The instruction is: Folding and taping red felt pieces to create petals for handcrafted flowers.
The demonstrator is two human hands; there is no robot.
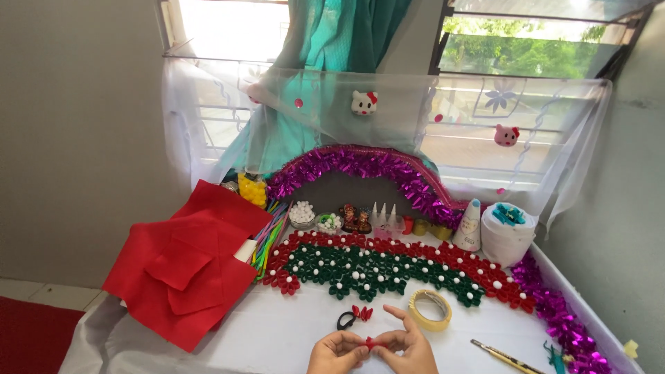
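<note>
At the bottom centre, my left hand (337,352) and my right hand (409,346) meet over the white table (277,332). Both pinch a small red folded paper piece (374,342) between the fingertips. Just beyond them lie a few loose red folded petals (361,312) and a small black loop-shaped object (345,320). A roll of yellowish tape (429,309) lies right of the hands. Farther back stretches an arched band of red and green paper flowers with white beads (388,266).
Red felt sheets (183,266) hang over the table's left edge beside coloured sticks (269,239). Purple tinsel (374,166) arches at the back and runs along the right edge (564,322). Small bowls of beads (302,215), a white cone (470,225), a white roll (508,235) and a thin yellow tool (506,358) stand around.
</note>
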